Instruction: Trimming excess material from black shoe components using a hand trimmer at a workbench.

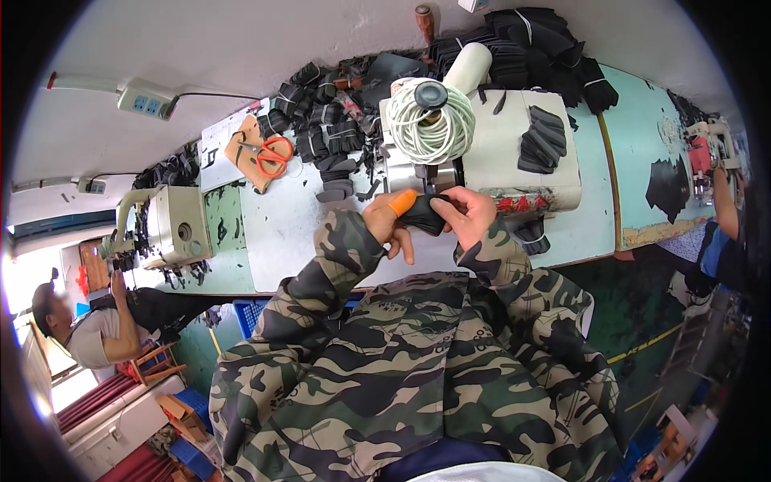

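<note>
My left hand and my right hand both grip one small black leather piece just in front of a cream sewing machine. An orange finger cot covers one left finger that presses on the piece. A spool of white cord sits on top of the machine, above my hands. A stack of black cut pieces lies on the machine's flat top to the right. Both my sleeves are camouflage.
Bundles of black pieces and orange-handled scissors lie on the pale green table at left. A second sewing machine stands further left, with a seated person beside it. Another person's arm shows at right.
</note>
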A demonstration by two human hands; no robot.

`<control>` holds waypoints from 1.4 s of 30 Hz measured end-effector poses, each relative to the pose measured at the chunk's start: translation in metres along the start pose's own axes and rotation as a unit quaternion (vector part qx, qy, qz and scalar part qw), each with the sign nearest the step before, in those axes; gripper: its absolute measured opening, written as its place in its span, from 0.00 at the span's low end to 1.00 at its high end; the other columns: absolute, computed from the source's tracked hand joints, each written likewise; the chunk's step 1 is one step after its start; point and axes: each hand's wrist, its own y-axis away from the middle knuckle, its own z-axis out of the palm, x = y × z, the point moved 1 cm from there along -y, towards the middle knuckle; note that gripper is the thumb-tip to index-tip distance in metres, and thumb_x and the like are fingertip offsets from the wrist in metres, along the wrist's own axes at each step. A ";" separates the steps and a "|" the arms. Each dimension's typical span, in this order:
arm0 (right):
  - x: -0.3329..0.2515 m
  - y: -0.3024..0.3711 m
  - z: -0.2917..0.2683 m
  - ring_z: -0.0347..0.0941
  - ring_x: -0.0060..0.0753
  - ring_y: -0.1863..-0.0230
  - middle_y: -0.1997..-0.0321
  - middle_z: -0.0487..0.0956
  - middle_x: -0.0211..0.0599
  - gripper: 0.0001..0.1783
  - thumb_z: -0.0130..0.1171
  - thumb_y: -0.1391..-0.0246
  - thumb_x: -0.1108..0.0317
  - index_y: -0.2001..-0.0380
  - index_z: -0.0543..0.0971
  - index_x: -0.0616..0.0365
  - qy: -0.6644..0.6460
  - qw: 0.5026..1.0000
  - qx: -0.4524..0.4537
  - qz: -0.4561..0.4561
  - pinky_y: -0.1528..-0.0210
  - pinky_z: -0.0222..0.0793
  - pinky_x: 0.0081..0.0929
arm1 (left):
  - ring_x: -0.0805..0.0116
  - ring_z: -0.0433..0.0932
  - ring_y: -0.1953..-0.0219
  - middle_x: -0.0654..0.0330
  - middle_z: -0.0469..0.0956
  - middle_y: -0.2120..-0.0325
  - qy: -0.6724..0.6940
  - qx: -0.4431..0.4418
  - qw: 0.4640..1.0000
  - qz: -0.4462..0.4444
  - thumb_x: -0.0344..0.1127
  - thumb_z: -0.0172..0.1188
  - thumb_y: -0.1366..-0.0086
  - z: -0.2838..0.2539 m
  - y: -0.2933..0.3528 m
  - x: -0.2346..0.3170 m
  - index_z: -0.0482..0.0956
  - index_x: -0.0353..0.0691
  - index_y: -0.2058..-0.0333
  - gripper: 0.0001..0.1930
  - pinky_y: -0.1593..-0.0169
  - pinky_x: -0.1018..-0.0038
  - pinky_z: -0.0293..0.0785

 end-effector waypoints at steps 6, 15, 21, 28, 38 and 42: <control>-0.012 -0.012 -0.003 0.72 0.25 0.82 0.84 0.74 0.38 0.14 0.53 0.47 0.62 0.76 0.76 0.64 0.133 0.986 -0.083 0.064 0.78 0.65 0.22 | 0.67 0.69 0.95 0.47 0.78 0.80 -0.123 -0.047 0.987 -0.093 0.41 0.38 0.38 -0.026 -0.007 0.028 0.74 0.31 0.64 0.19 0.95 0.78 0.57; 0.000 -0.035 -0.013 0.73 0.37 0.77 0.76 0.76 0.42 0.09 0.59 0.58 0.71 0.70 0.75 0.61 0.305 0.933 0.052 -0.185 0.72 0.68 0.28 | 0.68 0.68 0.94 0.47 0.78 0.79 -0.115 -0.012 0.977 -0.180 0.41 0.40 0.37 -0.031 -0.037 0.037 0.75 0.34 0.63 0.18 0.93 0.76 0.56; -0.011 -0.027 -0.032 0.72 0.46 0.72 0.75 0.74 0.42 0.07 0.59 0.60 0.73 0.72 0.76 0.59 0.177 0.980 -0.038 -0.089 0.70 0.66 0.36 | 0.65 0.72 0.91 0.48 0.78 0.77 -0.119 0.033 0.986 -0.116 0.41 0.40 0.37 -0.038 -0.022 0.032 0.72 0.35 0.60 0.17 0.92 0.76 0.61; -0.010 -0.032 -0.021 0.71 0.47 0.70 0.73 0.73 0.43 0.07 0.59 0.61 0.74 0.73 0.77 0.60 0.275 0.941 -0.004 -0.196 0.68 0.67 0.34 | 0.65 0.74 0.90 0.49 0.77 0.79 -0.146 -0.006 0.982 -0.120 0.42 0.40 0.36 -0.036 -0.023 0.031 0.72 0.34 0.62 0.17 0.93 0.79 0.60; -0.012 -0.026 -0.021 0.73 0.45 0.69 0.72 0.75 0.43 0.09 0.58 0.59 0.74 0.70 0.77 0.59 0.314 0.930 0.018 -0.191 0.66 0.68 0.28 | 0.63 0.76 0.87 0.46 0.77 0.78 -0.138 0.027 0.983 -0.121 0.40 0.39 0.36 -0.041 -0.025 0.028 0.71 0.33 0.58 0.18 0.92 0.79 0.62; -0.006 -0.024 -0.030 0.73 0.48 0.69 0.71 0.76 0.43 0.09 0.56 0.57 0.74 0.68 0.75 0.60 0.228 0.963 -0.012 -0.141 0.65 0.68 0.31 | 0.63 0.76 0.87 0.46 0.77 0.78 -0.091 0.067 0.990 -0.084 0.39 0.39 0.37 -0.023 -0.026 0.026 0.71 0.34 0.57 0.17 0.92 0.77 0.62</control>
